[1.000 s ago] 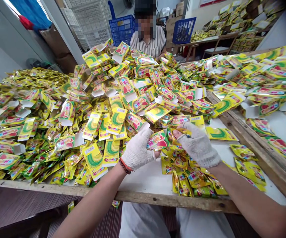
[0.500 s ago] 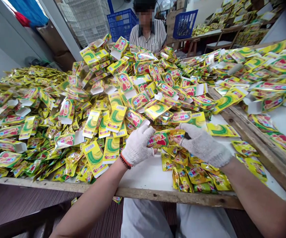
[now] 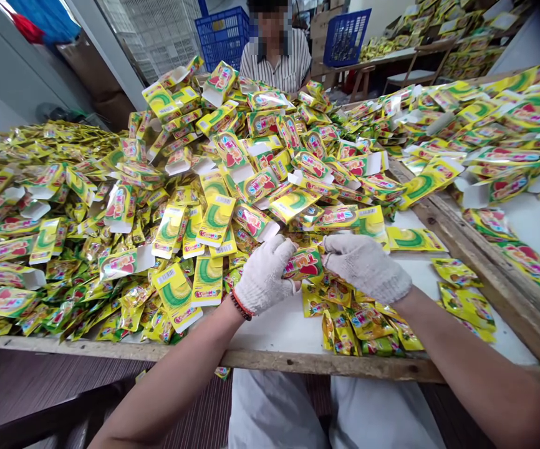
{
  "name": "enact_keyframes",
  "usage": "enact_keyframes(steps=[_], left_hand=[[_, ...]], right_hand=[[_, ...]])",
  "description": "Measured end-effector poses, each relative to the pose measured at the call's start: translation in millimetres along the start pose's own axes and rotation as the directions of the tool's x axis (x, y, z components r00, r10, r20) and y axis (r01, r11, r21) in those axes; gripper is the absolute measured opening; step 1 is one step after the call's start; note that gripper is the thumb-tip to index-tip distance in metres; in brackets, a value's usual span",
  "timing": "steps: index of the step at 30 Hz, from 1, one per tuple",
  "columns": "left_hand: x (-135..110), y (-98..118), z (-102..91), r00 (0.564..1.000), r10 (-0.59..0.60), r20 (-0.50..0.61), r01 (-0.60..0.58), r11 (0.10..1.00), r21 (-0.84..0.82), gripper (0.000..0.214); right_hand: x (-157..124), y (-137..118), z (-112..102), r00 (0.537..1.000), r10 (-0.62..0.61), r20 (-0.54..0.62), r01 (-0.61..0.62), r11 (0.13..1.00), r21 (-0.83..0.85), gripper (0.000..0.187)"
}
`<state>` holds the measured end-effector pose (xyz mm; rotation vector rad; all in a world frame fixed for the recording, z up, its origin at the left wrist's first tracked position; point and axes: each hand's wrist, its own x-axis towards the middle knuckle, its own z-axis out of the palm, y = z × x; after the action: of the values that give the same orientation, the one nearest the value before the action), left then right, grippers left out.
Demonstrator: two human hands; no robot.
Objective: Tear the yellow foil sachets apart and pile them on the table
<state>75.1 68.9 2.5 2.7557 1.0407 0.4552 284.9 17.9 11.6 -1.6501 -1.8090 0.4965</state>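
Head view: left hand [image 3: 265,277] and right hand [image 3: 368,265], closed, grip one packet [image 3: 305,263] between them.

The white table [image 3: 277,327] carries heaped yellow packets [image 3: 78,237].

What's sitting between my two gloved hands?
A small yellow box, gripped by the left hand and right hand, seen in the head view.

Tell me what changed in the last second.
The right hand slid left; the sachet it held between the hands has gone from sight, and it now closes on the right end of the box. The left hand kept its grip on the box. The pile, the loose sachets and the person opposite stayed put.
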Motion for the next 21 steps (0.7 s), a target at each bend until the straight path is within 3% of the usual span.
enact_keyframes(steps=[2,5,8,10,12,14,16,18,21], left_hand=[[0,-1,0.0,0.999,-0.037,-0.024,0.037,0.999,-0.032,0.053],[0,-3,-0.1,0.997,-0.052,-0.053,0.048,0.996,-0.073,0.053],[-2,-1,1.4,0.999,-0.011,-0.035,0.008,0.996,-0.089,0.055],[-2,2,2.0,0.999,0.017,-0.033,-0.022,0.99,-0.139,0.054],[-2,3,0.5,0.995,-0.016,-0.102,-0.016,0.952,-0.305,0.058],[-1,2,-3.3,0.975,-0.161,-0.152,0.045,0.817,-0.575,0.061],[2,-2,-7.8,0.953,-0.299,-0.044,0.145,0.581,-0.801,0.057],[3,-6,-10.8,0.932,-0.351,0.087,0.234,0.403,-0.885,0.049],[5,-10,-11.8,0.922,-0.376,0.095,0.245,0.375,-0.894,0.045]], right_hand=[[-3,-3,-2,0.99,0.113,0.09,-0.127,0.977,0.172,0.013],[-9,-8,-5,0.929,0.241,0.281,-0.339,0.857,0.388,0.026],[-14,-12,-2,0.853,0.197,0.483,-0.435,0.78,0.45,0.026],[-14,-14,3,0.83,0.168,0.531,-0.45,0.765,0.461,0.029],[-11,-14,6,0.859,0.187,0.478,-0.435,0.757,0.487,0.032],[-7,-15,7,0.9,0.223,0.375,-0.405,0.746,0.529,0.032],[-3,-16,6,0.928,0.241,0.284,-0.363,0.754,0.547,0.034],[0,-16,7,0.956,0.224,0.189,-0.289,0.827,0.482,0.037],[5,-13,13,0.993,0.119,0.028,-0.122,0.947,0.299,0.039]])
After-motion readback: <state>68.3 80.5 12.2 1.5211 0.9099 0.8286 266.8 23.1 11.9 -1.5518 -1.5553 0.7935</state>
